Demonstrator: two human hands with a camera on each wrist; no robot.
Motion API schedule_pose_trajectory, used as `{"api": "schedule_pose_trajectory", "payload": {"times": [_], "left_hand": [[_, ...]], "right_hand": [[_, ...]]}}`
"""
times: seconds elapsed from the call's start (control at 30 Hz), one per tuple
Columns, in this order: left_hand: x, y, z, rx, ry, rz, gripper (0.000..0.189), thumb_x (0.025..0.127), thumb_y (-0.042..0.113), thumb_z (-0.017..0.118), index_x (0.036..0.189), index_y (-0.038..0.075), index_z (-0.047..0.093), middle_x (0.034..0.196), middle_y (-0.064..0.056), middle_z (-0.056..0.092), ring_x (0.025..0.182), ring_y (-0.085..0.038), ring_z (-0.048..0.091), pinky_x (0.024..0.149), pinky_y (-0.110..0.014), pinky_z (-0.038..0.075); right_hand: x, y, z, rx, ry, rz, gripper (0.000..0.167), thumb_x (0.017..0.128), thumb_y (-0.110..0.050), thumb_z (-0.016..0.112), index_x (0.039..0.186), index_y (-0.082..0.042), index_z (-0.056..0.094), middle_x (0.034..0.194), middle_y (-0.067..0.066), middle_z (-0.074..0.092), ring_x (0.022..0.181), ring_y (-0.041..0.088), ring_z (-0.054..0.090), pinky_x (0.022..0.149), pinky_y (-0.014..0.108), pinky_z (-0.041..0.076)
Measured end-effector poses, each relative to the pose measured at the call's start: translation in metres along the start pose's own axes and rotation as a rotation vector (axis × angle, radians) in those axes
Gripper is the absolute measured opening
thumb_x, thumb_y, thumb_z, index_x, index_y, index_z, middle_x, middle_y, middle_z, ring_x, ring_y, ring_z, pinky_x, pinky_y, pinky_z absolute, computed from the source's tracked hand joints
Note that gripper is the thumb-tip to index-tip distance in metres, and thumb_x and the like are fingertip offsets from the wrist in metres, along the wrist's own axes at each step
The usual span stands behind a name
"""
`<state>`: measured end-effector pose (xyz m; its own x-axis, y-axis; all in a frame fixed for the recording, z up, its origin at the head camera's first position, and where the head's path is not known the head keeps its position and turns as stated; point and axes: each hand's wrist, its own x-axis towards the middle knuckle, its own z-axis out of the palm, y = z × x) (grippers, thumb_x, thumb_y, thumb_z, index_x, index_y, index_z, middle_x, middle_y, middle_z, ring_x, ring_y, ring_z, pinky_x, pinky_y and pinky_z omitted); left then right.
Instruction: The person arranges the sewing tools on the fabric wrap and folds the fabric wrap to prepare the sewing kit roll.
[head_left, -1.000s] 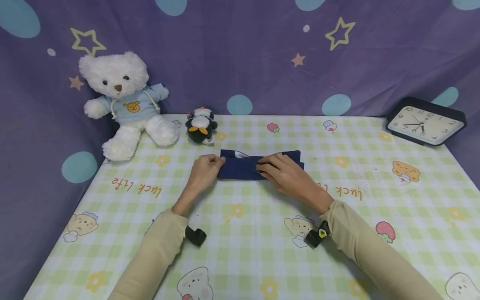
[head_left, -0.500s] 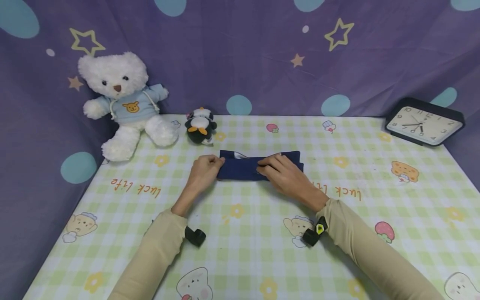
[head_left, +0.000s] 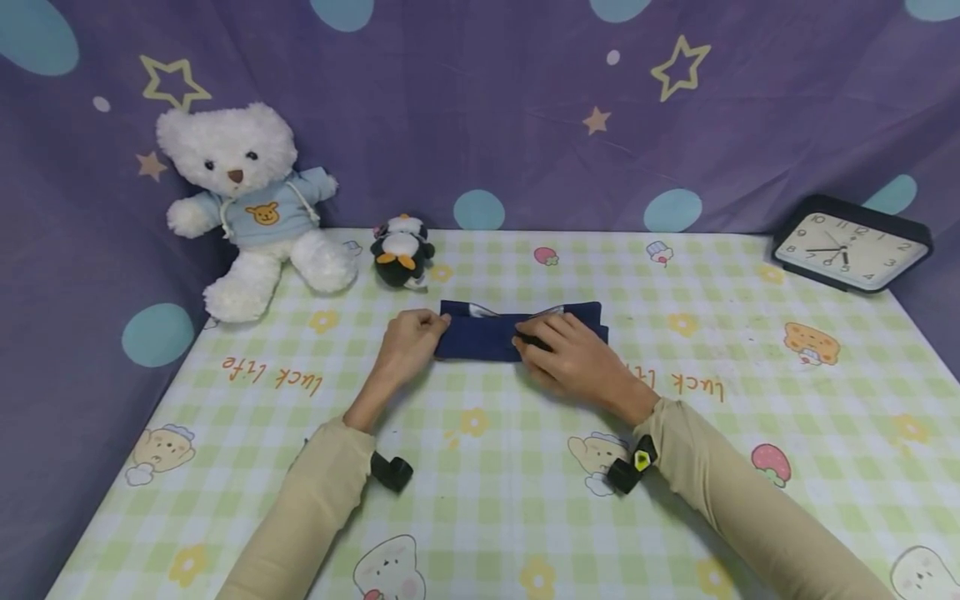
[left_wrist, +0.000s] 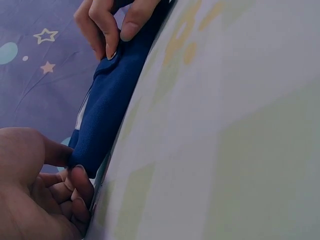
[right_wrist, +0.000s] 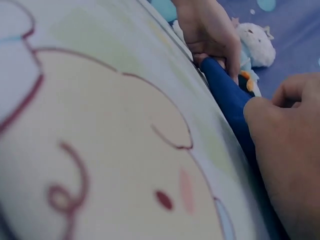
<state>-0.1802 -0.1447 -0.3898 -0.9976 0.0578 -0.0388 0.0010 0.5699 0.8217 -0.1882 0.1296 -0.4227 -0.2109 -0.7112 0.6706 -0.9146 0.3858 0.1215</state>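
A navy blue cloth (head_left: pixel 477 338) lies folded into a long narrow strip on the table, with white showing at its back fold. My left hand (head_left: pixel 405 346) pinches its left end between thumb and fingers; the left wrist view shows this grip at the near end of the cloth (left_wrist: pixel 102 117). Around the middle of the strip, the bent fingers of my right hand (head_left: pixel 573 357) pinch its upper layer. From the left wrist view, that right hand (left_wrist: pixel 112 22) has thumb and fingertips on a small raised fold. The right hand covers part of the strip's right half.
A white teddy bear (head_left: pixel 262 217) in a blue top sits at the back left, beside a small penguin plush (head_left: pixel 401 250). At the back right stands a black-framed clock (head_left: pixel 851 246). The checked tablecloth (head_left: pixel 480 517) has printed cartoon figures; a purple curtain (head_left: pixel 525 117) hangs behind.
The right hand's fingers have shifted slightly at the middle of the cloth, and more white shows beside them at the back fold. The left hand keeps its place.
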Motion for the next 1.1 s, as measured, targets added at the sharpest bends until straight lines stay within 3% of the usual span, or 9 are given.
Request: {"api": "schedule_pose_trajectory", "payload": {"times": [0.2,0.5,0.8,0.93,1.1], "left_hand": [[0.000,0.001,0.000,0.004,-0.005,-0.001,0.035,0.108,0.026,0.055,0.086,0.003,0.071,0.057,-0.001,0.050,0.052,-0.017,0.041,0.055,-0.033,0.033],[0.001,0.002,0.001,0.037,-0.026,0.016,0.039,0.110,0.026,0.051,0.077,0.006,0.059,0.059,0.000,0.039,0.053,-0.017,0.034,0.057,-0.033,0.031],[0.001,0.001,0.000,0.042,-0.055,0.012,0.042,0.111,0.027,0.049,0.074,0.009,0.049,0.059,0.000,0.036,0.052,-0.017,0.031,0.056,-0.034,0.030],[0.000,0.000,0.000,0.049,-0.033,0.009,0.038,0.111,0.027,0.050,0.079,0.007,0.056,0.061,0.000,0.042,0.054,-0.017,0.037,0.057,-0.034,0.032],[-0.002,0.000,0.001,0.048,0.000,0.008,0.030,0.109,0.029,0.053,0.100,0.003,0.065,0.068,-0.005,0.056,0.059,-0.021,0.049,0.061,-0.036,0.041]], "right_hand": [[0.004,-0.003,-0.005,-0.123,-0.059,-0.042,0.017,0.101,-0.016,0.065,0.104,-0.003,0.076,0.115,0.017,0.068,0.099,0.032,0.065,0.077,0.043,0.053],[0.002,-0.006,-0.009,-0.069,-0.112,0.032,0.017,0.093,-0.012,0.074,0.107,-0.003,0.077,0.120,0.017,0.066,0.106,0.033,0.063,0.080,0.044,0.053],[0.000,-0.005,-0.007,-0.112,-0.135,0.012,0.034,0.093,-0.015,0.073,0.121,0.003,0.074,0.126,0.021,0.063,0.111,0.035,0.061,0.082,0.044,0.052],[-0.004,-0.007,-0.006,-0.046,-0.114,0.062,0.036,0.097,-0.016,0.068,0.127,0.004,0.071,0.131,0.021,0.060,0.114,0.036,0.060,0.082,0.045,0.051],[-0.012,-0.014,-0.006,0.057,-0.031,0.192,0.041,0.104,-0.024,0.060,0.136,0.001,0.065,0.138,0.021,0.059,0.125,0.037,0.057,0.098,0.052,0.047]]}}
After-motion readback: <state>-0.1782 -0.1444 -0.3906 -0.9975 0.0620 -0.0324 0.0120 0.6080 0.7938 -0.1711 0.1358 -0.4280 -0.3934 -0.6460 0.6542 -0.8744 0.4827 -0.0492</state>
